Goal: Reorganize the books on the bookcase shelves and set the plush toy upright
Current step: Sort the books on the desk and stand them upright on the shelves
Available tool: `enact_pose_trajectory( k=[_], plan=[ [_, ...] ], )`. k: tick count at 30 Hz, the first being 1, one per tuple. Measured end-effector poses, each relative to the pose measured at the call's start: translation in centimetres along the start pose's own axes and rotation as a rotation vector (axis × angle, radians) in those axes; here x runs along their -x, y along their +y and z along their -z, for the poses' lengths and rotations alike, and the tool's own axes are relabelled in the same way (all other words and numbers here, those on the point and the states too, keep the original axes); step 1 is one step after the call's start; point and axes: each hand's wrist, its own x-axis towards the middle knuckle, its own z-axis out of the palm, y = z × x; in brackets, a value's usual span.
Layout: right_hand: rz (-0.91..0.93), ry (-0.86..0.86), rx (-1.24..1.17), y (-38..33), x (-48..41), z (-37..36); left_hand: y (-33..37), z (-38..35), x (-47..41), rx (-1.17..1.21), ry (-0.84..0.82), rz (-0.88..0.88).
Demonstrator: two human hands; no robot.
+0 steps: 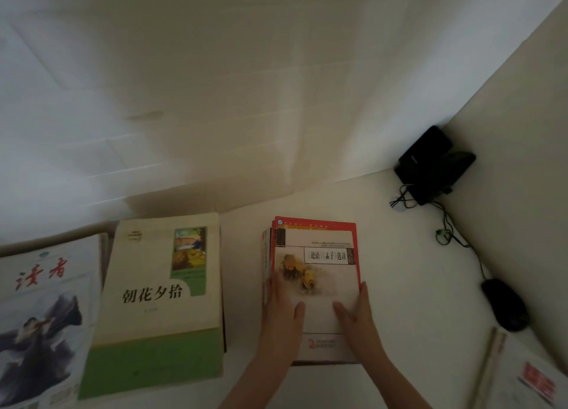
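Note:
A stack of books (316,273) lies flat on the white surface, topped by a red-bordered book with a pale cover. My left hand (282,313) grips the stack's left edge, thumb on the cover. Opposite it, my right hand (358,310) holds the right edge, thumb resting on top. To the left lies a cream and green book (159,304), also on a pile. Further left is a magazine (40,316) with red characters and an ink painting. No plush toy is in view.
A black device (430,166) with cables sits in the back right corner. A black mouse (504,304) lies near the right wall. More books (522,375) lie at the lower right. White walls close off the back and right.

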Motion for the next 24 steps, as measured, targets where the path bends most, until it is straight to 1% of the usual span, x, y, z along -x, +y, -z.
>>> enact_pose_trajectory(
  k=[3, 6, 9, 11, 13, 16, 18, 19, 20, 21, 22, 24],
  plan=[
    [-0.014, -0.002, -0.028, 0.7, 0.1, 0.6, -0.1, -0.5, 0.0, -0.086, -0.013, 0.103],
    [-0.025, -0.039, -0.029, 0.9, -0.3, 0.9, -0.4, -0.5, 0.2, -0.053, -0.025, 0.155],
    [-0.019, -0.034, -0.052, 1.1, -0.5, 1.0, -0.5, -0.6, 0.6, 0.104, -0.022, 0.176],
    [-0.01, -0.038, -0.065, 1.5, -0.4, 1.0, -0.5, -0.9, 0.9, 0.144, 0.002, 0.183],
    [-0.006, -0.067, -0.055, 1.6, -0.2, 1.2, -0.9, -0.8, 0.5, 0.221, 0.008, 0.218],
    [-0.012, -0.137, -0.068, 1.2, -0.2, 1.8, -1.2, 0.3, -0.3, 0.419, 0.006, 0.288],
    [0.016, -0.087, 0.047, 0.1, -1.0, 2.3, -1.0, 1.3, -0.6, 0.528, -0.005, 0.35],
    [0.067, -0.033, 0.142, -0.8, -1.7, 2.6, -0.9, 1.7, -0.7, 0.568, -0.001, 0.398],
    [0.164, 0.019, 0.236, -2.1, -2.7, 2.7, -1.5, 1.6, -0.8, 0.592, 0.016, 0.427],
    [0.285, 0.039, 0.323, -3.8, -3.9, 2.8, -1.7, 1.7, -0.7, 0.618, 0.013, 0.516],
    [0.394, 0.014, 0.401, -5.9, -5.1, 2.5, -2.4, 1.6, -0.6, 0.64, 0.029, 0.59],
    [0.515, -0.111, 0.52, -10.1, -7.8, 0.9, -3.7, 1.6, 0.1, 0.679, 0.007, 0.699]
  ],
)
